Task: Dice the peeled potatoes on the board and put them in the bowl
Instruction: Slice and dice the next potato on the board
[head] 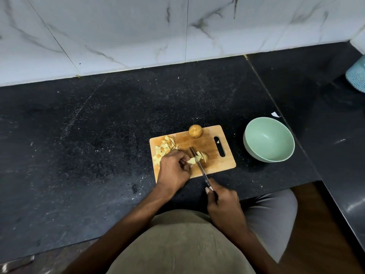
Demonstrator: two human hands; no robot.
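Observation:
A wooden cutting board (211, 163) lies on the black counter. My left hand (173, 168) holds a piece of potato (192, 160) down on the board. My right hand (223, 204) grips the handle of a knife (198, 162), whose blade cuts through the piece; cut bits (203, 156) lie right of the blade. A pile of diced potato (165, 147) sits at the board's left end. One whole potato (195, 131) stands at the far edge of the board. The green bowl (269, 142) stands to the right of the board, with nothing visible inside it.
The black stone counter (88, 145) runs left and back to a white marble-tiled wall (138, 32). A seam divides it from a second slab at the right. A pale blue textured object (356, 76) sits at the far right edge. A white scrap (275, 114) lies behind the bowl.

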